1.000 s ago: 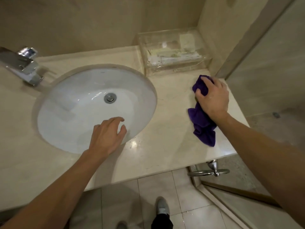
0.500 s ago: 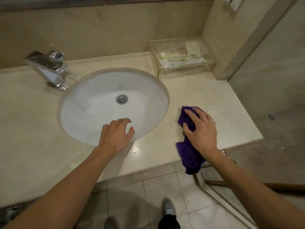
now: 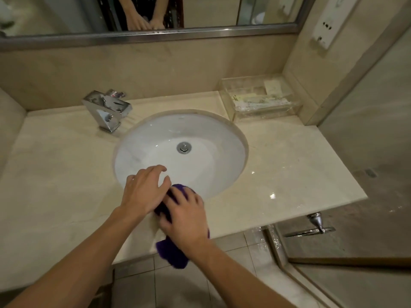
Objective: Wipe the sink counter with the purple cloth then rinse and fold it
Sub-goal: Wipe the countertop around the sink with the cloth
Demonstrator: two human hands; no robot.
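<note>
Purple cloth (image 3: 172, 254): I see it bunched on the front strip of the counter, lower centre of the frame, just below the basin's near rim; one end hangs over the counter's front edge.
Right hand (image 3: 186, 218): I have it palm-down on the cloth, fingers spread and bent over the fabric, pressing it to the stone. It looks blurred.
Left hand (image 3: 144, 192): I see it just left of the right hand, at the basin's near rim, fingers loosely bent and apart, holding nothing; its thumb side is just beside the cloth's upper end, and I cannot tell whether it touches.
Sink counter (image 3: 289, 165): beige marble, spanning the middle of the frame, with glossy highlights toward the right.
Basin (image 3: 211, 138): white oval bowl set under the counter, centre of the frame, with a chrome drain plug (image 3: 184, 148) in its floor.
Faucet (image 3: 106, 110): angular chrome, upper left of the basin.
Clear box (image 3: 260, 101): transparent tray at the back right corner of the counter, with pale packets inside.
Mirror (image 3: 155, 14): along the top of the frame, reflecting both hands.
Door handle (image 3: 315, 225): chrome lever, lower right, below the counter edge.
</note>
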